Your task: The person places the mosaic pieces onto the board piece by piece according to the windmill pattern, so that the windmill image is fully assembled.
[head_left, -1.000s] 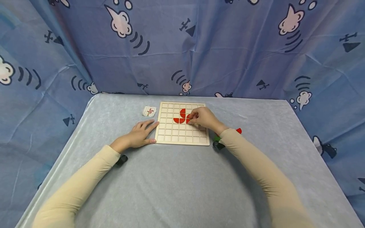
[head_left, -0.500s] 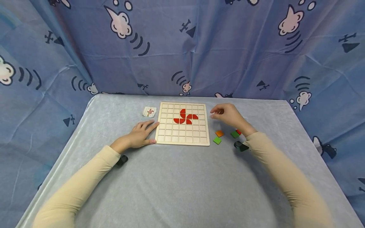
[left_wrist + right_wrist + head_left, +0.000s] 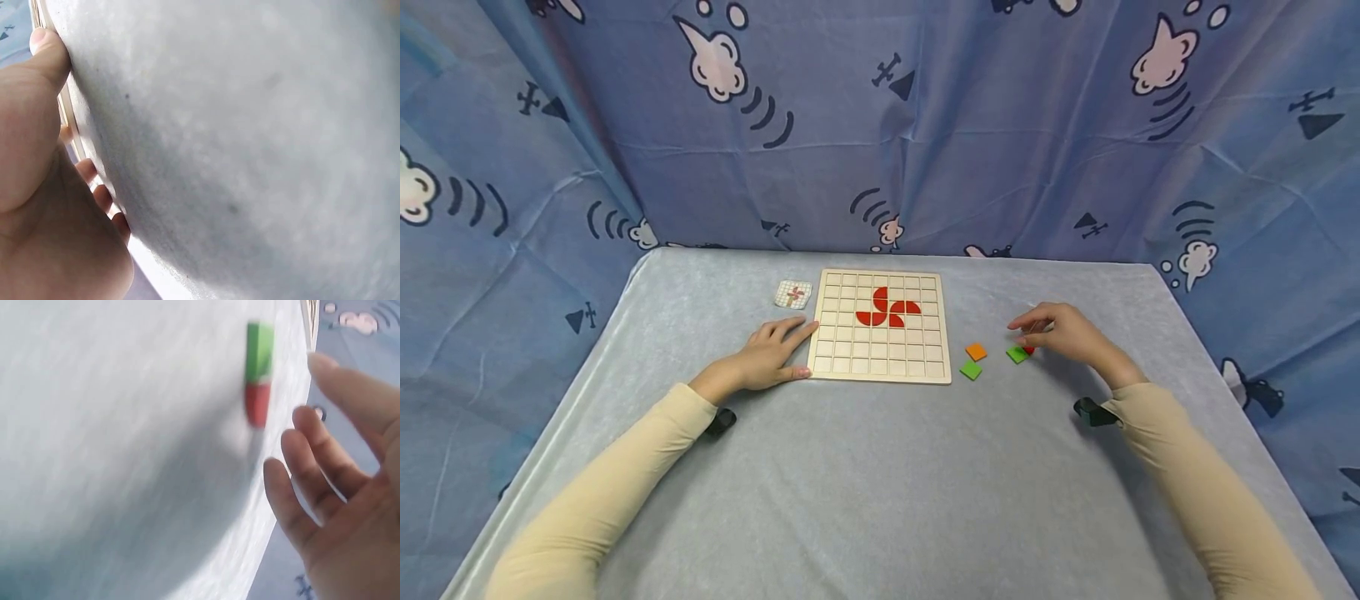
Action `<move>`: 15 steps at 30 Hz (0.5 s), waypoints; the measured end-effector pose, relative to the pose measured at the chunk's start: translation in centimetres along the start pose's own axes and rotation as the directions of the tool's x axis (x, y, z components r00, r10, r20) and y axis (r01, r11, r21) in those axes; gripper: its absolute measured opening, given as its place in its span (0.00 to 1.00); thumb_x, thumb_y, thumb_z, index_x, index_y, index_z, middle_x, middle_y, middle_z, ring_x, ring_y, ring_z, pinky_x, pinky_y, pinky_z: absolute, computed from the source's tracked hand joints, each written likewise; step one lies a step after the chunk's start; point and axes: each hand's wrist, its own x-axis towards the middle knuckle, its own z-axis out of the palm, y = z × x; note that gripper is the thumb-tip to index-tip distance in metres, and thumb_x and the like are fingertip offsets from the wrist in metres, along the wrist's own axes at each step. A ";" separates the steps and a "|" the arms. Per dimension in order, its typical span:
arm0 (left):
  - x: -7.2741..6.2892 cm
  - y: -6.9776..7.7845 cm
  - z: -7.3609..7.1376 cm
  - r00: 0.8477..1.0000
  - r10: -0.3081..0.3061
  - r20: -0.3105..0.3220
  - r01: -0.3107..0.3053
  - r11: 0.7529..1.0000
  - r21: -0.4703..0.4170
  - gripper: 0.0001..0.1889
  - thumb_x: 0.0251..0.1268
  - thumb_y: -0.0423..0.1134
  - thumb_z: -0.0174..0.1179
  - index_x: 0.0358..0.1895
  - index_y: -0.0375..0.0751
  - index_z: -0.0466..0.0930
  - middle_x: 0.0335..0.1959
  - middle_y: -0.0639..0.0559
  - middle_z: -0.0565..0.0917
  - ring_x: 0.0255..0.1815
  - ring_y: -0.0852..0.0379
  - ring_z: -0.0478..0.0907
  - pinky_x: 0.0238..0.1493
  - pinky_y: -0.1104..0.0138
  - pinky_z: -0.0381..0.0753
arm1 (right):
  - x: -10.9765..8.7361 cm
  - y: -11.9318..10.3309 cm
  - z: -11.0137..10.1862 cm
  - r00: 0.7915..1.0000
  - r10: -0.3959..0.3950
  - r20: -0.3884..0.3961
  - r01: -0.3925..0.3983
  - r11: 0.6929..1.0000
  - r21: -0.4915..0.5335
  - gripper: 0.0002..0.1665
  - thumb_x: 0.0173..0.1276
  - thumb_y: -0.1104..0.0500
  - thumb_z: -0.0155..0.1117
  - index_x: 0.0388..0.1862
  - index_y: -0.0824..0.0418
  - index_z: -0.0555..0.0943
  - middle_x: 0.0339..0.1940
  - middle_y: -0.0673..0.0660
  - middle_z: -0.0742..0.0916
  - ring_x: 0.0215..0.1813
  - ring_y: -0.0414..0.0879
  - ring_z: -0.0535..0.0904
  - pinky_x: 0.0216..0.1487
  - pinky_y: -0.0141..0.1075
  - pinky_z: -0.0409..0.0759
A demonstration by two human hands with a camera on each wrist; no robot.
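A square wooden grid board [image 3: 842, 354] lies on the table, with several red quarter-round tiles [image 3: 872, 317] set in its cells as a pinwheel. My left hand [image 3: 763, 357] rests at the board's left edge, thumb and a finger touching it. To the right of the board, my right hand [image 3: 1063, 332] hovers above a red tile [image 3: 257, 405] that lies against a green tile [image 3: 260, 353]. Its fingers are loosely bent with nothing between them. In the head view the hand's fingertips partly cover that red tile.
An orange tile [image 3: 976, 352] and another green tile [image 3: 971, 370] lie between the board and my right hand. A small card [image 3: 793, 293] with a printed pinwheel pattern sits left of the board. A patterned blue curtain [image 3: 1030, 150] hangs behind the table.
My right hand has let go of a red tile on the board and moved right, then nearer, to the loose tiles. My left hand has stayed in place.
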 end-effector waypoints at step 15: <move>0.0 -0.3 0.1 1.000 0.022 -0.006 -0.023 0.999 -0.024 0.42 0.72 0.56 0.55 0.81 0.47 0.45 0.80 0.35 0.48 0.77 0.28 0.49 0.72 0.35 0.51 | -0.4 4.1 -0.4 0.995 0.023 0.101 -0.032 0.996 0.088 0.25 0.61 0.56 0.75 0.57 0.58 0.84 0.59 0.59 0.80 0.55 0.50 0.71 0.47 0.32 0.69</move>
